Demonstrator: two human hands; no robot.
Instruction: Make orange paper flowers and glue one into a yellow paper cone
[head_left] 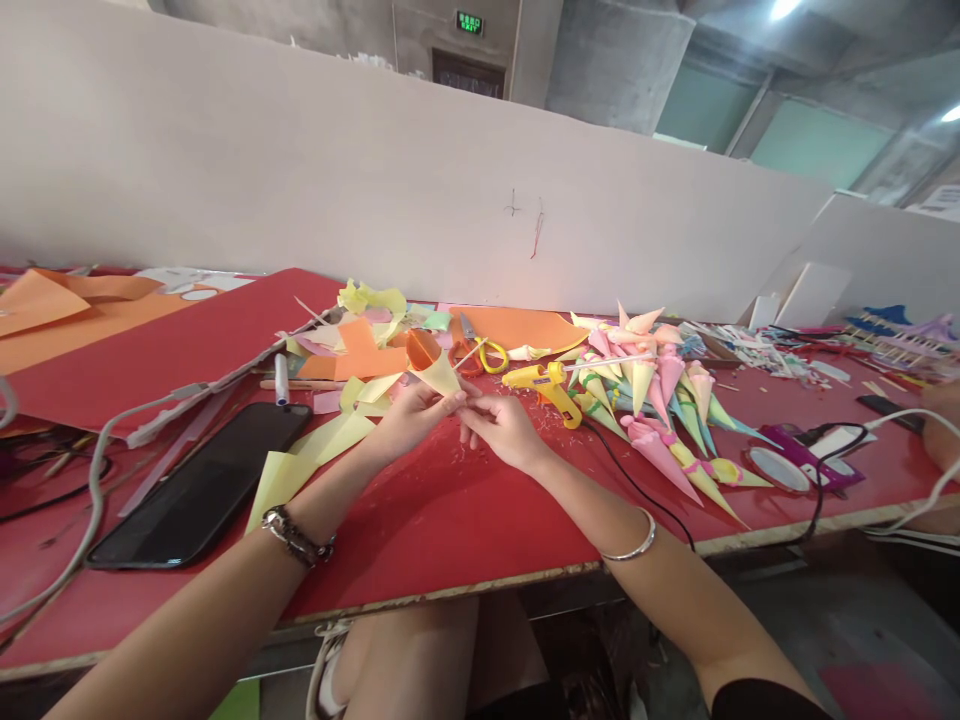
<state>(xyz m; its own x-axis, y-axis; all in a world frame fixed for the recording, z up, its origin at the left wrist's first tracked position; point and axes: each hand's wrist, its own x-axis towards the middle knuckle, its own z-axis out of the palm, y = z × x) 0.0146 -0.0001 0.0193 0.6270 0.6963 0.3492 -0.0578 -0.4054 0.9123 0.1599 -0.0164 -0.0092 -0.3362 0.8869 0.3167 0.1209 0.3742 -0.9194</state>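
Observation:
A pale yellow paper cone point(439, 375) is held up above the red table point(450, 530) near its middle. My left hand point(416, 415) is closed on the cone from the left, fingertips at its lower part. My right hand point(506, 425) meets the left one there, its fingers pinched together; what lies between them is too small to make out. A thin stick point(471, 352) shows by the cone's upper right. Just beyond my right hand lies a yellow glue gun point(551, 388). Yellow-handled scissors point(493, 356) lie behind the hands.
Finished paper cones point(660, 385) are heaped at the right. A black phone point(202, 485), yellow paper strips point(311, 455) and a marker point(281, 380) lie at the left. Orange paper point(521, 328) is at the back. A purple device point(814, 460) with cables sits far right, near another person's arm point(941, 430).

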